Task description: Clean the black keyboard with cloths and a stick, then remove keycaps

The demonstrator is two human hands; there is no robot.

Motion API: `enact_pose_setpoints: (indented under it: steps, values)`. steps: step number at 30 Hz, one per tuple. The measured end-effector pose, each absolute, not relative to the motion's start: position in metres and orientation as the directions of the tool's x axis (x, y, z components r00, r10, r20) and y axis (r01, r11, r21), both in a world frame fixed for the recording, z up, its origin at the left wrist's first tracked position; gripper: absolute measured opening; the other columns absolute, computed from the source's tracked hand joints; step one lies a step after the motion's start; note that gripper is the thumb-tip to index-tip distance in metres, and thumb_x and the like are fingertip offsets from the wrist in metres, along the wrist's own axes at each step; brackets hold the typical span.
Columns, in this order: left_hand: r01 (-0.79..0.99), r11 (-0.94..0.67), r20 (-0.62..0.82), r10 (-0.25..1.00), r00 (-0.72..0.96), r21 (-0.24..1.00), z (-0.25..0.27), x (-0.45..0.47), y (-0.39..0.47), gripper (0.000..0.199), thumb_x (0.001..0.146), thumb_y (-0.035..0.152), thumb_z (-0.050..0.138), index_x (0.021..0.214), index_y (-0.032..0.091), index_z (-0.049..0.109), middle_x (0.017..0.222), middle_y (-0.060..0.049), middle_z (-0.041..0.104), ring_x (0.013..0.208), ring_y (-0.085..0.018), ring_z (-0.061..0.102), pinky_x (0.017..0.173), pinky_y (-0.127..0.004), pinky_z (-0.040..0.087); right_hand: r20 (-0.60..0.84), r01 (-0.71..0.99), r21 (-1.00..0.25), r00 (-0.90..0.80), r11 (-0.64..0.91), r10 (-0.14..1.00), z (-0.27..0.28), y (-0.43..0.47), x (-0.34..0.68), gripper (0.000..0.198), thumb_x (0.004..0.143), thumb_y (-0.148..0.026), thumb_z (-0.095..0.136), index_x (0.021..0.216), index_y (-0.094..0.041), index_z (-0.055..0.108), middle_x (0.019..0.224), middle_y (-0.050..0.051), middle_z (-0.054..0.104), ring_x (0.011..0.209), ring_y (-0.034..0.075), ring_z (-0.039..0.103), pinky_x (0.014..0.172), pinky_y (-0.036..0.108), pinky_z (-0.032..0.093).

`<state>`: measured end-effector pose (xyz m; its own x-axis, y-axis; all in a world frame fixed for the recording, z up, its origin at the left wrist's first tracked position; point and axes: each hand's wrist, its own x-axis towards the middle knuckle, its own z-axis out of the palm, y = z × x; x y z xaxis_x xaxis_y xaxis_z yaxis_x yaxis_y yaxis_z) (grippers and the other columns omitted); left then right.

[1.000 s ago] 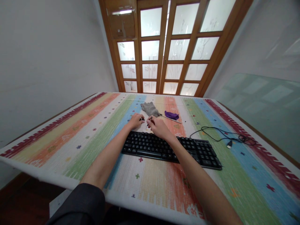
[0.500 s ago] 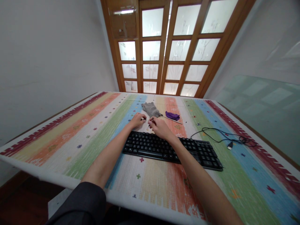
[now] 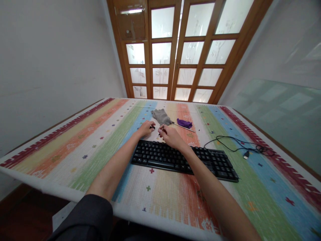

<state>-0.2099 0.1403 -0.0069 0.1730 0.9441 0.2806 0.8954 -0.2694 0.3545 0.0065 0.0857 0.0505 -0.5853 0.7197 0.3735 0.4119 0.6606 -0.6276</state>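
Note:
My left hand (image 3: 146, 128) is just beyond the keyboard's upper left edge, its fingers closed on a small black piece (image 3: 152, 127). I cannot make out what kind of piece it is. To its right, my right hand (image 3: 170, 135) pinches a thin stick-like tool (image 3: 158, 135) that points down and looks dark toward its lower end. Its kind is too small to tell. A narrow gap separates the two hands. Below them lies a black keyboard (image 3: 163, 157), partly covered by my right forearm.
Past my hands lie a grey cloth (image 3: 162, 116), a purple cloth (image 3: 184, 123) and a thin rod (image 3: 185, 128). The keyboard's black cable (image 3: 233, 139) loops to the right, with its USB plug (image 3: 246, 155) on the striped tablecloth (image 3: 100, 157).
My left hand has shifted slightly left, away from my right hand, with the black piece. The right hand has stayed nearly in place, its tool's lower end now looking darker.

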Motion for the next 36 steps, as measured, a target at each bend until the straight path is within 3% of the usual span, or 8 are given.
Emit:
enact_pose_setpoints:
  steps: [6, 19, 27, 31, 36]
  values:
    - [0.894, -0.305, 0.262, 0.939, 0.224, 0.327, -0.006, -0.210, 0.139, 0.019, 0.080, 0.015, 0.062, 0.094, 0.021, 0.073, 0.098, -0.004, 0.075, 0.101, -0.024, 0.061, 0.100, -0.038, 0.042, 0.351, 0.418, -0.637, -0.591, 0.648, 0.726, 0.053, 0.083, 0.006, 0.011, 0.095, -0.017, 0.050, 0.089, -0.017, 0.060, 0.075, 0.004, 0.069, 0.069, 0.016, 0.064, 0.067, 0.024, 0.043]
    - [0.903, -0.297, 0.254, 0.941, 0.222, 0.311, -0.003, -0.209, 0.134, 0.025, 0.079, 0.012, 0.059, 0.096, 0.019, 0.075, 0.101, -0.006, 0.075, 0.101, -0.025, 0.061, 0.099, -0.038, 0.044, 0.299, 0.388, -0.662, -0.648, 0.642, 0.700, 0.058, 0.077, 0.004, 0.013, 0.096, -0.015, 0.049, 0.086, -0.017, 0.058, 0.073, 0.002, 0.067, 0.063, 0.012, 0.060, 0.064, 0.023, 0.041]
    - [0.900, -0.267, 0.309, 0.938, 0.160, 0.345, -0.005, -0.210, 0.128, 0.033, 0.077, 0.010, 0.061, 0.107, 0.020, 0.072, 0.110, -0.008, 0.072, 0.110, -0.027, 0.059, 0.101, -0.040, 0.044, 0.306, 0.372, -0.678, -0.641, 0.634, 0.703, 0.055, 0.078, 0.004, 0.015, 0.095, -0.017, 0.050, 0.083, -0.017, 0.058, 0.072, 0.002, 0.068, 0.063, 0.013, 0.062, 0.065, 0.024, 0.043]
    - [0.895, -0.274, 0.352, 0.925, 0.144, 0.352, 0.000, -0.212, 0.120, 0.030, 0.077, 0.010, 0.063, 0.103, 0.020, 0.072, 0.107, -0.007, 0.072, 0.111, -0.027, 0.058, 0.103, -0.044, 0.042, 0.282, 0.350, -0.728, -0.631, 0.590, 0.722, 0.050, 0.081, 0.003, 0.018, 0.095, -0.018, 0.050, 0.080, -0.017, 0.059, 0.069, 0.002, 0.069, 0.063, 0.013, 0.064, 0.064, 0.023, 0.047]
    - [0.878, -0.308, 0.418, 0.897, 0.140, 0.366, 0.007, -0.207, 0.102, 0.025, 0.084, 0.010, 0.054, 0.101, 0.018, 0.071, 0.104, -0.007, 0.072, 0.112, -0.026, 0.056, 0.107, -0.046, 0.038, 0.198, 0.290, -0.857, -0.579, 0.427, 0.791, 0.039, 0.088, 0.001, 0.016, 0.095, -0.020, 0.052, 0.081, -0.017, 0.058, 0.066, 0.003, 0.069, 0.057, 0.013, 0.064, 0.057, 0.021, 0.049]
